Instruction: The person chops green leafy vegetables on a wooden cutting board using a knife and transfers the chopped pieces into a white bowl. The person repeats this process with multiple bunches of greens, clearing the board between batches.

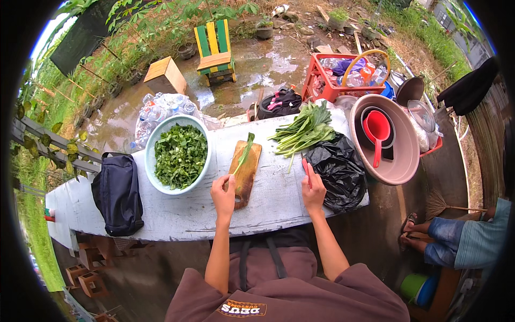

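Observation:
My left hand [223,194] pinches the stem end of a leafy green stalk [245,153], whose leaf points away from me over a wooden cutting board [251,177]. In my right hand [313,189] is a knife with a red handle [307,171]; its blade is hard to make out against the things behind it. Beyond that hand lies a bunch of leafy greens [305,129] with pale stems. A black plastic bag [338,173] sits just right of my right hand. Chopped greens [181,157] fill a light blue plastic colander [150,161] to the left of the board.
A dark blue bag [118,193] lies on the white table [177,215] at left. At the right edge, a brown basin [406,157] holds a red dipper [377,126]. Beyond stands a red crate [322,86] of bottles. A person [454,237] sits at far right near a broom [438,204].

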Tool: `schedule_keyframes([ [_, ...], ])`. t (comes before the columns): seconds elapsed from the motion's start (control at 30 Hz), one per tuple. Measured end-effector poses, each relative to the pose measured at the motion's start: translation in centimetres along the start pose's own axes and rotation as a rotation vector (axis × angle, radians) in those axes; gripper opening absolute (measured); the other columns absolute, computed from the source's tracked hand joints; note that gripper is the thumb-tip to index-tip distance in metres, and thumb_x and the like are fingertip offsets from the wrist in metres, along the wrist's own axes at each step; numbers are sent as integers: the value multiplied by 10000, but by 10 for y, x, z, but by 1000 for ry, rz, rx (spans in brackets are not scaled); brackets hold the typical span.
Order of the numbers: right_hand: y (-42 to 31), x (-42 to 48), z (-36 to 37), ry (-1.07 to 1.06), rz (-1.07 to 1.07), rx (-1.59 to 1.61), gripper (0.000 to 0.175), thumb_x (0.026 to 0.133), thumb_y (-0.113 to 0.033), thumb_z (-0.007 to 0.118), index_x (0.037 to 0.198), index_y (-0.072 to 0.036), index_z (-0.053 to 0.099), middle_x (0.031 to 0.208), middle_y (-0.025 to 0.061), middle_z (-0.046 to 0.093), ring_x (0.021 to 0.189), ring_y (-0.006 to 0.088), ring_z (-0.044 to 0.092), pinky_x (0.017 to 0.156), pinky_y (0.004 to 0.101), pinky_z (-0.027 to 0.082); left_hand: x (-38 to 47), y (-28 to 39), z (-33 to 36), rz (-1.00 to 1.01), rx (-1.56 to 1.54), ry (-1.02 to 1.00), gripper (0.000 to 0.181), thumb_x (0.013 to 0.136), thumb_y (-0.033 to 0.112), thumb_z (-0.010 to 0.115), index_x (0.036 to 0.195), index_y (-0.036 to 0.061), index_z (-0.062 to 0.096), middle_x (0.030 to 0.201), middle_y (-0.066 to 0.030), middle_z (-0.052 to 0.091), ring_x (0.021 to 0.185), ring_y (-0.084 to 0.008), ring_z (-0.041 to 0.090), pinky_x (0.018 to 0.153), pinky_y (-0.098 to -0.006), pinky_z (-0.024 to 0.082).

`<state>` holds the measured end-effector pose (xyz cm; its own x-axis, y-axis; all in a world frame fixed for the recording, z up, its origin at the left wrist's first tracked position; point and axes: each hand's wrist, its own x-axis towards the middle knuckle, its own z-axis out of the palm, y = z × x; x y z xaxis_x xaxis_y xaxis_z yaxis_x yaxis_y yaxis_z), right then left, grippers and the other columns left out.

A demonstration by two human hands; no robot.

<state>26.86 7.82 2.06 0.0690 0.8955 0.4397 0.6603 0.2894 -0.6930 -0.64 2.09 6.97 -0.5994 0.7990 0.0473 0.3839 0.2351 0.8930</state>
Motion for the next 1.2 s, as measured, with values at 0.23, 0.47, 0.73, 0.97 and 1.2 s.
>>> schedule_keyframes([
  [0.23,-30,-3,6,-131,60,82,441,967,-100,577,1403,-74,639,858,136,662,731,292,648,687,414,525,-30,-32,-12,204,515,86,139,887,274,782,917,138,772,862,15,647,938,-229,558,917,-424,379],
  [0.47,-68,-18,31,-339,54,231,416,1002,-124,570,1410,-73,627,827,160,632,743,316,623,733,439,509,-25,-26,-7,307,456,70,179,872,252,783,1014,148,755,920,13,647,977,-224,555,930,-421,381],
  [0.73,-80,-21,39,-428,78,218,398,1014,-135,570,1401,-65,630,841,177,633,763,347,628,737,450,505,17,-22,27,333,492,-49,199,912,217,726,1064,90,731,989,-56,678,1015,-264,597,917,-432,444],
  [0.97,-73,-18,44,-422,60,218,382,1028,-117,560,1390,-19,629,828,172,636,728,304,605,715,418,490,19,-24,32,255,285,-84,213,913,181,727,1096,73,746,927,-69,691,942,-273,615,884,-430,458],
  [1.2,-71,-22,45,-436,72,200,379,1036,-130,555,1393,-21,623,852,182,647,747,313,617,724,418,494,24,-20,26,399,455,-42,176,905,194,737,1044,90,761,937,-60,670,980,-266,581,893,-437,447],
])
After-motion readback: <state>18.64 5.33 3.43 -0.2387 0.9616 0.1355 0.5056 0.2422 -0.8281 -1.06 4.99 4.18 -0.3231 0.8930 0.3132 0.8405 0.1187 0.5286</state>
